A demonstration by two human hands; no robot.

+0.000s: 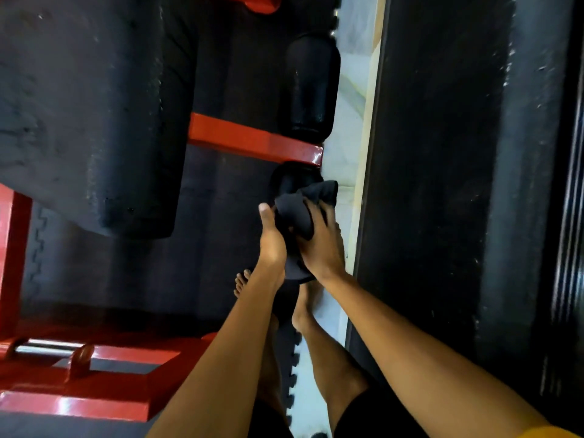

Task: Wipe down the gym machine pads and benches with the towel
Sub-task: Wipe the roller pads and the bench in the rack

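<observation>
Just below the red crossbar (pixel 252 139), the dark towel (pixel 295 213) is bunched round the roller pad (pixel 292 178), with the left hand (pixel 272 245) and right hand (pixel 322 248) both curled round it. Soft, light and limp, it likely handles best gathered thick in the palms and squeezed against the foam.
</observation>
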